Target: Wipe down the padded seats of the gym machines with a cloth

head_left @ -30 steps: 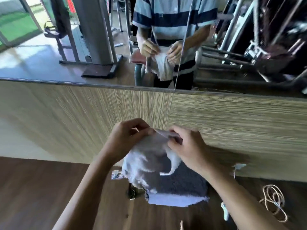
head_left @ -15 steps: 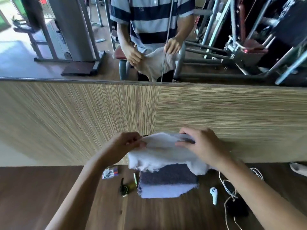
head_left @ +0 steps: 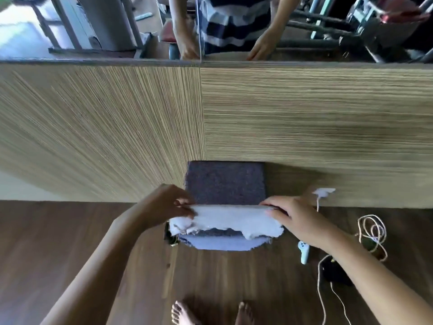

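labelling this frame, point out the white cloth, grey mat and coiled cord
white cloth (head_left: 225, 219), head view, its middle
grey mat (head_left: 226, 182), head view, bare upper part
coiled cord (head_left: 374, 233), head view, inner loops

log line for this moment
left hand: pinches white cloth | right hand: grips its other end | cloth: stretched over grey stack | wiping: not started

The dark wood floor (head_left: 70, 231) fills the lower frame. A grey mat (head_left: 226, 184) sits at centre against the wall panel. At right lie a coiled cord (head_left: 372, 231), a small white-blue controller (head_left: 304, 252) and a black object (head_left: 335, 270) with a white cable (head_left: 319, 296). Bare feet (head_left: 180, 313) stand at bottom centre.
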### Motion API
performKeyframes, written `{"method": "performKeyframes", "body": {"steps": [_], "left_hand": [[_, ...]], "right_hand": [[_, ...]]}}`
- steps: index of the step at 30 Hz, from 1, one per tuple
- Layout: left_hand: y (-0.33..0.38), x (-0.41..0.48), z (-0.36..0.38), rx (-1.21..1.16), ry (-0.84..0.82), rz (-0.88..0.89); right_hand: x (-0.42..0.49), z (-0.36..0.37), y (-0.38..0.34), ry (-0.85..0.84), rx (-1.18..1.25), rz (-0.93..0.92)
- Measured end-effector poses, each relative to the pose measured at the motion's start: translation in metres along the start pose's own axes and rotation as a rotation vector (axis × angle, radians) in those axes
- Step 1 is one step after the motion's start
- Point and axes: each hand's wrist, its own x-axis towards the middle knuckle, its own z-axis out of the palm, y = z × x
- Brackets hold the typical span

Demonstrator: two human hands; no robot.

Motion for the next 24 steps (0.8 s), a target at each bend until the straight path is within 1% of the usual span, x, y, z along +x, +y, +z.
{"method": "performKeyframes", "body": {"steps": [2, 5, 7, 8, 9, 10, 12, 13, 15, 17, 19, 21, 23, 24], "left_hand": [[-0.012, 0.017, 0.016, -0.051, 0.005, -0.033], [-0.026, 0.056, 0.046, -0.094, 0.135, -0.057], [-0.040, 0.084, 0.078, -0.101, 0.226, -0.185], [-0.046, 0.095, 0.096, -0.053, 0.231, -0.238], [-0.052, 0.103, 0.115, 0.022, 0.199, -0.278], [-0.059, 0.108, 0.133, 0.120, 0.130, -0.277], [-0.073, 0.109, 0.165, 0.309, -0.055, -0.200], [-0.078, 0.107, 0.176, 0.354, -0.103, -0.170], [-0.086, 0.099, 0.187, 0.365, -0.093, -0.164], [-0.090, 0.092, 0.190, 0.403, -0.073, -0.166], [-0.090, 0.085, 0.192, 0.391, -0.089, -0.182], [-0.089, 0.081, 0.185, 0.300, -0.084, -0.222], [-0.092, 0.071, 0.178, 0.193, -0.077, -0.262], [-0.094, 0.059, 0.185, 0.131, -0.019, -0.250]], "right_hand": [[0.008, 0.008, 0.023, -0.023, 0.056, 0.045], [0.044, 0.032, 0.060, 0.077, 0.079, 0.079], [0.071, 0.058, 0.086, 0.128, -0.007, 0.111], [0.082, 0.072, 0.100, 0.124, -0.109, 0.134], [0.090, 0.087, 0.112, 0.107, -0.238, 0.162], [0.095, 0.102, 0.120, 0.076, -0.350, 0.180], [0.099, 0.127, 0.129, -0.046, -0.428, 0.198], [0.100, 0.138, 0.133, -0.107, -0.432, 0.204], [0.097, 0.151, 0.139, -0.154, -0.464, 0.209], [0.093, 0.152, 0.143, -0.152, -0.514, 0.194], [0.086, 0.148, 0.146, -0.164, -0.534, 0.190], [0.082, 0.142, 0.146, -0.138, -0.495, 0.204], [0.073, 0.136, 0.141, -0.057, -0.273, 0.269], [0.061, 0.140, 0.144, 0.000, -0.142, 0.293]]}}
